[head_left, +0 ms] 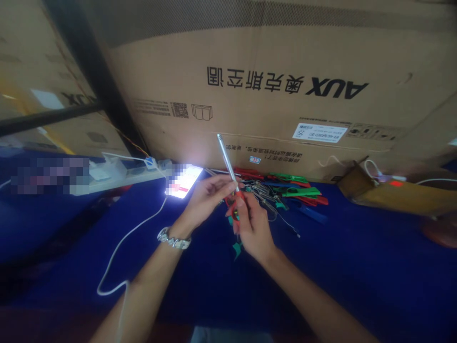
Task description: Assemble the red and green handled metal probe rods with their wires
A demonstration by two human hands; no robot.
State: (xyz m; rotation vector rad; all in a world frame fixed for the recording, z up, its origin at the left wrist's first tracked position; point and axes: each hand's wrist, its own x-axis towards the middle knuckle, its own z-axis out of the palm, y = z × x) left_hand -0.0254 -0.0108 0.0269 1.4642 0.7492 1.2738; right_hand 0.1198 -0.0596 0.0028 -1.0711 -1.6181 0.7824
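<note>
Both my hands hold a long lighter-like tool point(227, 161) with a thin metal rod that points up and to the left. My right hand point(251, 223) grips its red handle from below. My left hand point(207, 194), with a metal watch point(173, 238) on its wrist, pinches the rod near its base. A small teal piece point(237, 248) shows under my right hand, and whether it hangs from the tool I cannot tell. Just behind the hands lies a pile of red, green and blue handled tools point(285, 188) on the blue cloth point(357, 257).
A large AUX cardboard box point(285, 85) stands along the back. A lit phone point(183, 181) lies left of the hands, its white cable point(117, 247) running toward me. A white power strip point(117, 174) lies at left. A wooden block point(392, 193) is at right.
</note>
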